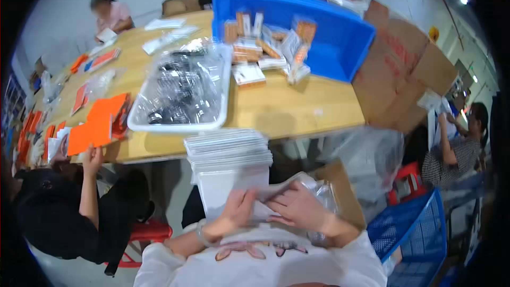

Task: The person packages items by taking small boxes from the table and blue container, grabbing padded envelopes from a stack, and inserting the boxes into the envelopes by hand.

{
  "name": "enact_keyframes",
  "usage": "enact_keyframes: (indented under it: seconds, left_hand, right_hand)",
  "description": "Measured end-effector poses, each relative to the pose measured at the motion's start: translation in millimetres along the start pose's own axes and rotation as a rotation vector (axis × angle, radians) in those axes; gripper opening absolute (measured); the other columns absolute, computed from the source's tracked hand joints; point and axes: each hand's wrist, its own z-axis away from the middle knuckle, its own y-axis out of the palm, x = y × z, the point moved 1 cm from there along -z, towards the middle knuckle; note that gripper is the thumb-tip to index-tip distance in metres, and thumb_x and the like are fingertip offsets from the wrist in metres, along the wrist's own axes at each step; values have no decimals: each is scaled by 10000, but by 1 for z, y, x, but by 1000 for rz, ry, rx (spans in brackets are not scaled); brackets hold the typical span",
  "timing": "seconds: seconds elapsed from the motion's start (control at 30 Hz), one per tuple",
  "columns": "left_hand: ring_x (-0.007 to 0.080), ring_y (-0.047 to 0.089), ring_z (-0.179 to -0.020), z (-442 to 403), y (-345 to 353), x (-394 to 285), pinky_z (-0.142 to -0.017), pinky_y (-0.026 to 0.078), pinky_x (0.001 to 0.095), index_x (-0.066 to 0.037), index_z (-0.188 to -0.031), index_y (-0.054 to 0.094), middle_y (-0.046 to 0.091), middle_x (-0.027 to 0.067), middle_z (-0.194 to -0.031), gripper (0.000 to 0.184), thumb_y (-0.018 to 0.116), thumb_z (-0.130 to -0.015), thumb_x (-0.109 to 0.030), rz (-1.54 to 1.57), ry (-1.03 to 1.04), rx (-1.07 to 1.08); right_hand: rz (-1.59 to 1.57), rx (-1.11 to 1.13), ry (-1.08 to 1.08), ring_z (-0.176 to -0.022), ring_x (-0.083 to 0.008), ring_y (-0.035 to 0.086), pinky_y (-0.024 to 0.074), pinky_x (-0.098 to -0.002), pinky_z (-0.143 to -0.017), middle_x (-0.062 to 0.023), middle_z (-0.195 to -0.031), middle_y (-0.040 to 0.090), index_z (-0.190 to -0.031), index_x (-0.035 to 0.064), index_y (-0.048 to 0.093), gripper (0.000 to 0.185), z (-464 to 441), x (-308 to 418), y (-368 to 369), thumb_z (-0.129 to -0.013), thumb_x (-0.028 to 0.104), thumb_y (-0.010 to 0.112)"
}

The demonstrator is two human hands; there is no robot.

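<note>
Low in front of my chest, my right hand (300,208) grips a flat, whitish packet (277,190), its fingers lying across it. My left hand (237,210) is at the packet's left edge; motion smears its fingers, so its grip is unclear. Just beyond my hands rises a stack of flat white packets (228,151), close to the table edge. An open cardboard box (345,194) with clear plastic in it stands by my right hand.
On the wooden table (297,109) are a white tray (227,93) of plastic-wrapped dark items and a blue bin (340,48) near small orange-and-white boxes (248,74). A co-worker's hand (93,159) holds an orange folder (98,125) at left. A blue basket (414,239) stands at right.
</note>
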Motion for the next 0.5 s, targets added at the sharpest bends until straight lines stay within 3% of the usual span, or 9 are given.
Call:
enact_keyframes:
  seconds: [0.07, 0.1, 0.13, 0.23, 0.33, 0.4, 0.43, 0.47, 0.5]
  left_hand:
    - [93, 413, -563, -8, 0, 0, -499, 338, 247, -55, -1095, 592, 511, -36, -650, 174, 545, -940, -118, 111, 21, 112]
    - [90, 428, -579, -12, 0, 16, -505, 347, 247, -62, -1151, 562, 522, -16, -672, 232, 561, -920, -88, -7, 165, 60]
    - [87, 443, -594, -16, 1, 32, -511, 357, 247, -68, -1207, 533, 532, 5, -694, 310, 578, -900, -57, -124, 300, 7]
    - [128, 486, -611, -15, 7, 28, -532, 394, 272, -54, -1212, 531, 594, 56, -783, 330, 586, -887, -56, -74, 286, 36]
    - [187, 517, -606, -10, 8, 23, -555, 425, 311, -42, -1166, 558, 631, 76, -828, 288, 591, -880, -50, -271, 406, -40]
    - [226, 531, -607, -17, 5, -4, -567, 434, 334, -41, -1085, 590, 647, 86, -828, 212, 608, -874, -54, -315, 545, 131]
    - [216, 527, -599, -17, 5, 7, -566, 430, 329, -44, -1062, 598, 643, 78, -806, 190, 612, -872, -55, -326, 472, 122]
    - [206, 523, -591, -17, 4, 19, -564, 426, 324, -46, -1039, 607, 638, 70, -784, 168, 617, -871, -56, -339, 402, 100]
    - [192, 514, -570, -20, 3, 11, -555, 414, 315, -50, -1024, 597, 639, 54, -764, 156, 621, -869, -53, -275, 534, 34]
  right_hand:
    - [-81, 199, 308, -845, -188, 582, 418, -336, -827, -14, -1016, 637, -1027, 96, 657, 316, 7, -18, -5, -786, 287, 733]
    - [-58, 181, 283, -845, -188, 582, 418, -336, -827, -14, -1016, 637, -1027, 96, 657, 316, -1, -21, -8, -786, 287, 733]
    - [-85, 19, 252, -846, -190, 582, 422, -331, -815, -18, -1008, 640, -1017, 94, 662, 304, -11, -20, -10, -782, 273, 734]
    - [-205, -453, 174, -847, -196, 582, 431, -315, -779, -32, -983, 649, -987, 85, 676, 268, -37, -8, -8, -770, 229, 739]
    - [-151, -555, 161, -845, -210, 586, 432, -324, -789, -53, -965, 678, -956, 71, 689, 198, -57, -7, 14, -772, 139, 716]
    - [-296, -580, 35, -898, -233, 581, 437, -337, -823, -44, -1004, 686, -1002, 48, 682, 230, -45, -20, 29, -782, 114, 676]
    - [-467, -606, 133, -810, -203, 585, 434, -325, -794, -65, -994, 702, -889, 63, 693, 139, -44, -20, 21, -767, 26, 638]
    - [-830, -672, 341, -792, -191, 577, 441, -312, -778, -70, -1015, 704, -840, 78, 685, 101, -34, -18, 21, -810, 56, 591]
    - [-787, -825, 360, -702, -141, 530, 433, -271, -649, -42, -810, 665, -874, 102, 664, 149, -22, -25, 18, -895, 118, 517]
